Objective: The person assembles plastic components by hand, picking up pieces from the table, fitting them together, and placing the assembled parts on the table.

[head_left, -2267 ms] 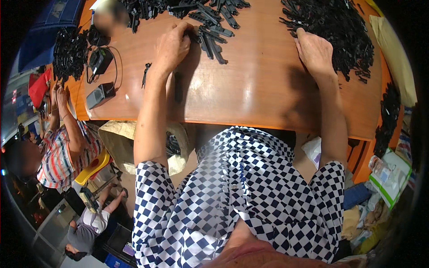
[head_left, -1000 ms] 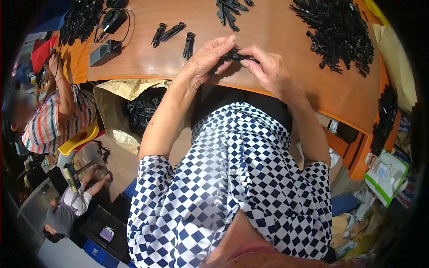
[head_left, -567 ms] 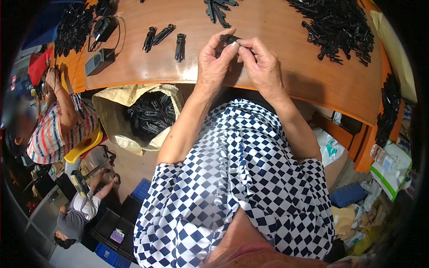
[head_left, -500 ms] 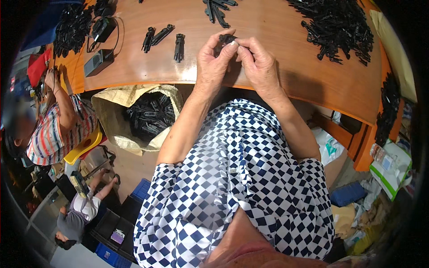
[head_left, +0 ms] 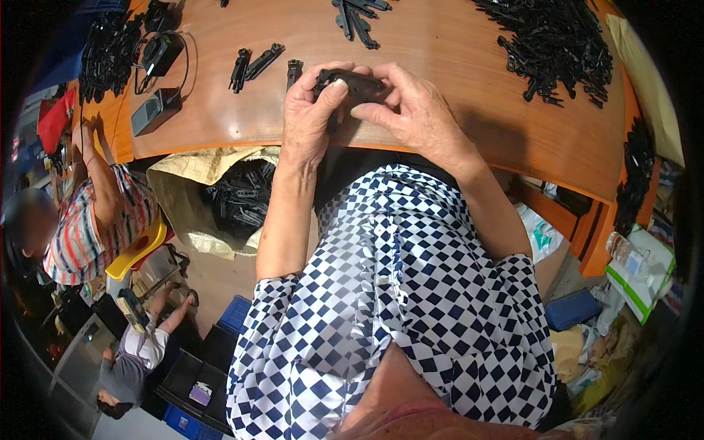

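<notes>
A slim black plastic part (head_left: 358,83) is held above the near side of the wooden table. My left hand (head_left: 309,117) is closed on its left end, with the thumb on top. At the part's other end is my right hand (head_left: 422,110), its curled fingers against it; the right thumb stands away, below the part. Just left of my left fingers lies a similar black part (head_left: 295,70), half hidden by them. Two more black parts (head_left: 253,66) lie farther left. A small group of black parts (head_left: 356,18) lies beyond my hands.
A large heap of black parts (head_left: 554,44) covers the table's right side; another heap (head_left: 110,55) lies far left. Nearby are a grey box (head_left: 156,110) and a corded black box (head_left: 163,55). Below the edge stands an open sack (head_left: 194,169) of parts. Another person (head_left: 103,213) sits left.
My left hand has moved left and my hands have drawn apart. The black part, mostly hidden between my fingertips before, now shows lengthwise. My right thumb has come away from the left one.
</notes>
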Action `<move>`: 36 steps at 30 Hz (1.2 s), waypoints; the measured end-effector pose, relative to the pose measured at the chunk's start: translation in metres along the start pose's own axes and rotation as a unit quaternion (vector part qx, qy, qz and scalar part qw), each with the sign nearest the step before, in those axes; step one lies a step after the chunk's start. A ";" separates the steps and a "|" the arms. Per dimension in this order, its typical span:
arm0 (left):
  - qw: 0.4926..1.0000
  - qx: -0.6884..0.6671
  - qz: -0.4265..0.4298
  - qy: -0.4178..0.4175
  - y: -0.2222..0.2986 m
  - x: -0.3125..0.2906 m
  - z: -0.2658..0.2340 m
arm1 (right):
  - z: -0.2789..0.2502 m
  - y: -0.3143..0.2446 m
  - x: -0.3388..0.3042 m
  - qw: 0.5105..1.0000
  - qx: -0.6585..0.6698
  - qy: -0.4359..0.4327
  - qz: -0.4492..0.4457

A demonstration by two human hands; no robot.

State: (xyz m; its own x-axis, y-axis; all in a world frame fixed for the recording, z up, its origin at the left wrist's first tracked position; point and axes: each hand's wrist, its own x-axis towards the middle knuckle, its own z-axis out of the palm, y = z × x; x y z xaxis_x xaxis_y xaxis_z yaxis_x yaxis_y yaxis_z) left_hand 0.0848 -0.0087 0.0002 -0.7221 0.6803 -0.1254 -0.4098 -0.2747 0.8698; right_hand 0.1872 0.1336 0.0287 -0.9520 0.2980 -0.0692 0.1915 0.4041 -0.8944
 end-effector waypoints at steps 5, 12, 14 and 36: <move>1.000 0.017 0.013 -0.012 0.003 -0.004 -0.001 | 0.013 -0.008 0.000 0.996 0.071 0.034 -0.045; 1.000 -0.023 0.001 -0.017 0.000 -0.002 -0.006 | 0.024 -0.001 0.006 0.981 -0.013 0.119 -0.151; 0.999 -0.024 -0.021 -0.019 0.003 -0.001 -0.005 | 0.026 0.004 0.008 0.980 0.002 0.130 -0.153; 0.487 0.795 0.317 -0.175 0.053 0.094 0.004 | -0.155 0.091 -0.074 0.919 -0.215 0.329 -0.014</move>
State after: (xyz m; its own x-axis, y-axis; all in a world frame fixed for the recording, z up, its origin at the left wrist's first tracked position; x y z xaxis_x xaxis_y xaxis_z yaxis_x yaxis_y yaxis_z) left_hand -0.0026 0.0438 0.0364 -0.1702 0.9517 0.2554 0.9837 0.1794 -0.0128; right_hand 0.3121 0.2822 0.0205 -0.6350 0.6835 0.3600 0.3801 0.6821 -0.6247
